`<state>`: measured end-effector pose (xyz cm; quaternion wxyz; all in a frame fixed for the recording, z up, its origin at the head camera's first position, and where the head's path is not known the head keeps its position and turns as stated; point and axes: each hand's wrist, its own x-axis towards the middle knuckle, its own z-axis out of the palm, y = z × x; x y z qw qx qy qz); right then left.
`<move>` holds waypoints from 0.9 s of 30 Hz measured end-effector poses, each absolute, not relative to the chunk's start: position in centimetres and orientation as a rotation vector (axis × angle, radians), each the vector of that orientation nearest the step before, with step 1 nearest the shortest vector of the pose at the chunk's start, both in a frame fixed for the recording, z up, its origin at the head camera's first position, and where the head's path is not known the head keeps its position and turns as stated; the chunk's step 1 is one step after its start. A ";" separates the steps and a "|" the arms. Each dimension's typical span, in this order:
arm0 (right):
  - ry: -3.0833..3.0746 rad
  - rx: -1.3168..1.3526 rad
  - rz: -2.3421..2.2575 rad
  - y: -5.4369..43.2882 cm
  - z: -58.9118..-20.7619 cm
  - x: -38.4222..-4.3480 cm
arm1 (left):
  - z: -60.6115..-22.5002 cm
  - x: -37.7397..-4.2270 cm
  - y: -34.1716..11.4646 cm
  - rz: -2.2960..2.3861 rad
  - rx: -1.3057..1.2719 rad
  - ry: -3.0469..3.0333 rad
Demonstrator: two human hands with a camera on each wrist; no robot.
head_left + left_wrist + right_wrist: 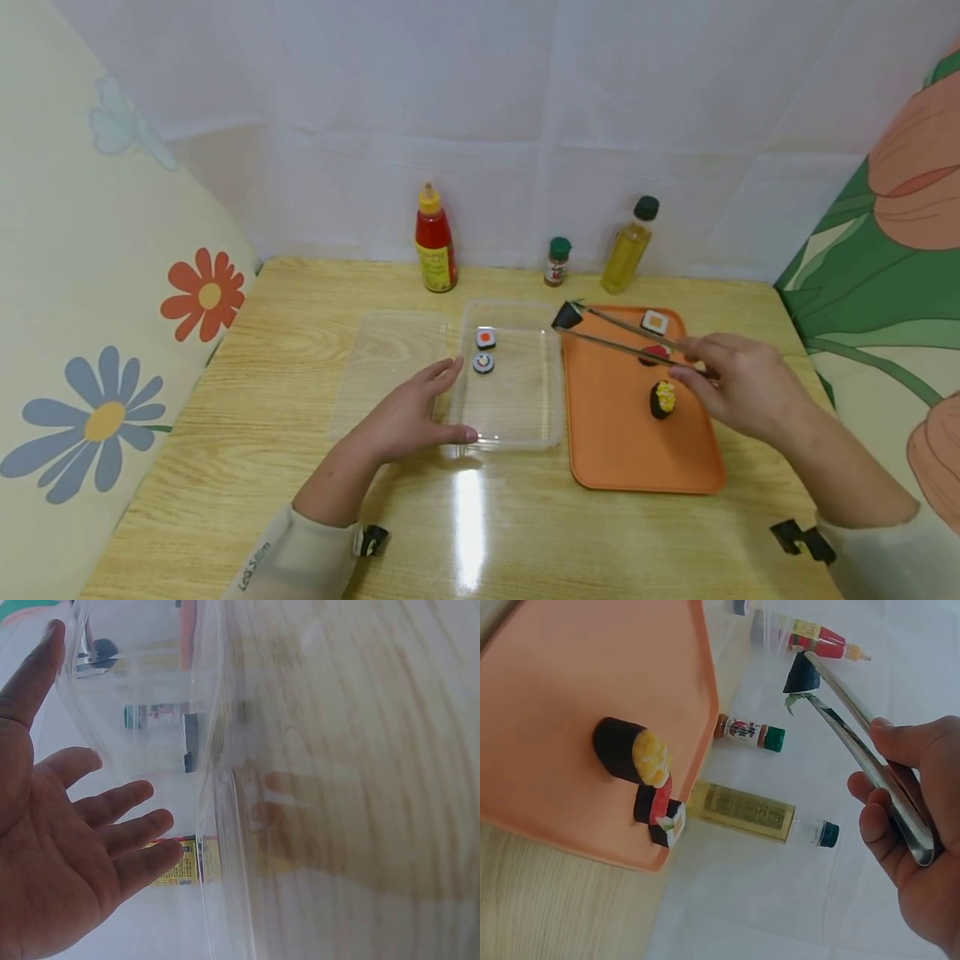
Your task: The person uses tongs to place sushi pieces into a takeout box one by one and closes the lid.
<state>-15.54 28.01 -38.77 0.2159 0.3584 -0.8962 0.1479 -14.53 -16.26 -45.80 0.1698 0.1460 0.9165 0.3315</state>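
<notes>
My right hand [750, 387] grips metal tongs [622, 321], whose tips pinch a dark seaweed-wrapped sushi piece [567, 316] with a bit of green. In the head view that piece hangs over the gap between the clear container and the orange tray. My left hand [412, 408] rests at the left side of the clear plastic container [517, 442], fingers spread and extended. Two sushi rolls, one with an orange-red centre [486, 337] and a round one [483, 362], sit inside it. On the orange tray [637, 458] are a yellow-topped sushi [663, 400], a red-topped sushi [655, 355] and a white-rimmed roll [655, 322].
A clear lid [382, 358] lies left of the container. Along the back stand a red sauce bottle [435, 242], a small green-capped spice jar [557, 262] and an oil bottle [627, 250]. A white cloth [375, 125] hangs behind the wooden table [262, 467].
</notes>
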 end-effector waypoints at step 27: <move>-2.477 1.142 0.494 24.9 -39.5 -14.9 | -45.7 -14.5 -16.2 0.937 0.427 2.612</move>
